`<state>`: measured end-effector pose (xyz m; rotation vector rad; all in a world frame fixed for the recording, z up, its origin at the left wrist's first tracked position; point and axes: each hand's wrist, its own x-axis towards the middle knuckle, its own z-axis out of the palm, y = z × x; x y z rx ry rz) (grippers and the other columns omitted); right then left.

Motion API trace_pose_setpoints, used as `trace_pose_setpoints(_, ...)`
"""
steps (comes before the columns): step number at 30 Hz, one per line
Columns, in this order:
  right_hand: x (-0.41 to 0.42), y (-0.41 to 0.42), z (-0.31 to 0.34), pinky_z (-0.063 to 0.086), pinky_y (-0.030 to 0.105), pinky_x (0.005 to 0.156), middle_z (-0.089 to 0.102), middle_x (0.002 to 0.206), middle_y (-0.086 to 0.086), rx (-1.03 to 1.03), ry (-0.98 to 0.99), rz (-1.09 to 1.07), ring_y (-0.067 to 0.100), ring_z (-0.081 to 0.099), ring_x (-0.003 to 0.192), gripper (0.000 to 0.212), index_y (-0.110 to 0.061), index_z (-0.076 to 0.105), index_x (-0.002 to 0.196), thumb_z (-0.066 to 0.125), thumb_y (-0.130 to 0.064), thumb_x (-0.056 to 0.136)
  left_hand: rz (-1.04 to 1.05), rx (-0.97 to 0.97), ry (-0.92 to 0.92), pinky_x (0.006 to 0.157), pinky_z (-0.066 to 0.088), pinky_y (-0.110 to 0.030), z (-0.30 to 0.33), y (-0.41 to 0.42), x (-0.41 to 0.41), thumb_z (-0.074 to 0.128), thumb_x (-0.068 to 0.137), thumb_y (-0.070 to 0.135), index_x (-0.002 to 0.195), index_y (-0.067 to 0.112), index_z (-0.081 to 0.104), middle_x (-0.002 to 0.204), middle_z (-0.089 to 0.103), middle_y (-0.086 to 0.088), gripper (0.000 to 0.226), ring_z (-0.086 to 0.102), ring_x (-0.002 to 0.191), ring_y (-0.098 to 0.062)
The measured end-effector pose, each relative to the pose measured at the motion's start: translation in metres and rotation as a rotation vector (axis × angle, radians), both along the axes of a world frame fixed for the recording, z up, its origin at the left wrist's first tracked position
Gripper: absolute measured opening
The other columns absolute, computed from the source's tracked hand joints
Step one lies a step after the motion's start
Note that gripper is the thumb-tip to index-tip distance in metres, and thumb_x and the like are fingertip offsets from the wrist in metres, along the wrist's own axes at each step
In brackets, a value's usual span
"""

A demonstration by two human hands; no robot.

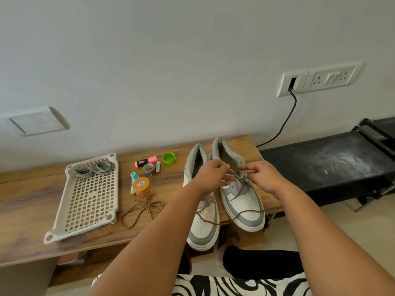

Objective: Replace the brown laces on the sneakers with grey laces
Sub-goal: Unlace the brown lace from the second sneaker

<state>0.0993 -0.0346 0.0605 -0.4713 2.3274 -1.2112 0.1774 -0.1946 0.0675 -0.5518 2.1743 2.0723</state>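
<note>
the left hand (210, 176) has its fingers curled, pinching the brown lace (239, 184) over the tongue of the right-hand sneaker (241, 199). the right hand (261, 176) faces it, index finger pointed out and the other fingers curled on the same lace. loose loops of this lace trail down across the toes of both shoes. the left-hand sneaker (203, 221), white and grey like its twin, stands touching it and shows no lace in its eyelets. both stand on a wooden table (32, 199). left of the sneakers lies a second brown lace (143, 208), pulled free in a tangle. beyond that lace sit an orange-lidded jar (141, 185) with a small label too blurred to read, a teal cap (134, 176), a pink highlighter (145, 161) with an unreadable black label, a roll of tape (148, 168), a battery (158, 167) and a green cap (168, 158). farthest left of the sneakers, a white perforated tray (89, 206) holds two coiled grey laces (94, 169).
</note>
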Motion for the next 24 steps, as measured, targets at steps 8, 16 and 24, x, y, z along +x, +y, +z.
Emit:
trace_pose_setpoints(8,0.002,0.000,0.000,0.041,0.005,0.052,0.052,0.120,-0.006,0.018,0.020,-0.008,-0.004,0.048,0.081,0.039,-0.023,0.061,0.131,0.054,-0.006,0.097,0.270,0.309,-0.056,0.065,0.052,-0.028,0.008,-0.004,0.003,0.048,0.103,0.028,0.089,0.010,0.053,0.065,0.059,-0.001,0.024,0.060,0.062,-0.013)
trace_pose_setpoints(16,0.001,0.000,0.000,0.037,0.009,0.071,0.053,0.136,-0.002,0.004,0.012,0.015,0.007,0.047,0.107,0.038,-0.023,0.062,0.130,0.051,-0.006,0.098,-0.204,-1.203,0.068,0.092,0.045,-0.036,-0.026,0.013,0.005,0.057,0.090,0.057,0.110,0.022,0.057,0.115,0.053,-0.001,0.040,0.046,0.111,-0.019)
trace_pose_setpoints(24,0.000,0.000,-0.001,0.035,0.007,0.063,0.051,0.140,0.000,0.007,0.019,0.018,0.007,0.045,0.107,0.037,-0.024,0.062,0.130,0.051,-0.008,0.099,-0.373,-1.128,-0.003,0.088,0.047,-0.041,-0.023,0.017,0.000,0.053,0.096,0.041,0.088,0.025,0.053,0.101,0.057,-0.001,0.018,0.051,0.098,-0.021)
